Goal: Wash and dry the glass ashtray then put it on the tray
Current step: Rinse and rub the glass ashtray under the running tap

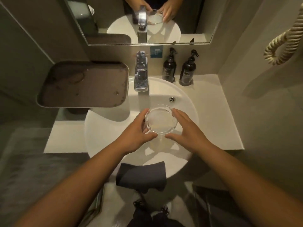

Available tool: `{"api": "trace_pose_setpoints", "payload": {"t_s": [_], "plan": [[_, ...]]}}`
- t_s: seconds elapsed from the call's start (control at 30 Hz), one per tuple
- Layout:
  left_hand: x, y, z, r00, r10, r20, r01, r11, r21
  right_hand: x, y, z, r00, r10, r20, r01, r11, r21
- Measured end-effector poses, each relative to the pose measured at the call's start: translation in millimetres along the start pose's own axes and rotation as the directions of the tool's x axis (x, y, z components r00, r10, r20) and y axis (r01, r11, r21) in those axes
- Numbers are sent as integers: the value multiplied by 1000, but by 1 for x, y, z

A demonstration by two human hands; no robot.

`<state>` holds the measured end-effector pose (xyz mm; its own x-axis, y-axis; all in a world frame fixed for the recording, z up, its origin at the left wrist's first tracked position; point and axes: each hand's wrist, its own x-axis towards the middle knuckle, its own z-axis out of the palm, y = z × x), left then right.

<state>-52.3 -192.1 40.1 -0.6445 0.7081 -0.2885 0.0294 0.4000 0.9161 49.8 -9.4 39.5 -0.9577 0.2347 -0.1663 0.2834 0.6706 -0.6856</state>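
Note:
A round clear glass ashtray (161, 119) is held over the white basin (108, 128), under the stream running from the chrome tap (141, 74). Water fills it and spills off its near edge. My left hand (137, 132) grips its left rim, fingers curled round the edge. My right hand (186, 128) lies against the right rim with straight fingers and the thumb near the front. A brown tray (85, 84), wet with droplets, stands left of the tap. A dark folded cloth (141, 175) hangs over the basin's front edge.
Two dark pump bottles (169, 66) (187, 69) stand behind the basin on the white counter (218, 115). A mirror (188, 22) hangs above. A coiled cord (282, 45) dangles on the right wall. The overflow hole (172, 99) is near the ashtray.

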Motion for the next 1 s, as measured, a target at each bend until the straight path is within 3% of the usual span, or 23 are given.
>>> {"api": "trace_pose_setpoints", "payload": {"t_s": [0.07,0.13,0.23,0.33,0.57,0.67,0.8,0.9,1.0], "plan": [[-4,-8,-12,999,10,-44,-12,999,-46,7,-9,10,1000,-20,2,20,1000,12],[-5,-17,-23,993,-40,-113,17,980,-200,14,-17,19,999,-45,4,45,999,-1],[-2,-26,-35,970,-211,-123,94,787,-610,24,-30,32,998,-61,12,61,998,-8],[3,-32,-43,961,-261,-96,102,652,-752,31,-41,46,997,-83,-1,83,997,-8],[21,-60,-47,945,-305,-120,108,634,-765,40,-49,56,1000,-10,13,10,1000,4],[31,-64,-48,941,-313,-131,105,635,-766,44,-49,31,993,19,-120,-14,999,45],[43,-70,-47,935,-325,-143,125,679,-724,86,-61,-19,951,-206,-230,138,950,-282],[50,-70,-43,929,-332,-166,136,719,-682,133,-83,-44,911,-401,-95,287,783,-551],[55,-68,-39,914,-358,-192,146,730,-668,170,-99,-53,886,-450,113,392,593,-703]]}}
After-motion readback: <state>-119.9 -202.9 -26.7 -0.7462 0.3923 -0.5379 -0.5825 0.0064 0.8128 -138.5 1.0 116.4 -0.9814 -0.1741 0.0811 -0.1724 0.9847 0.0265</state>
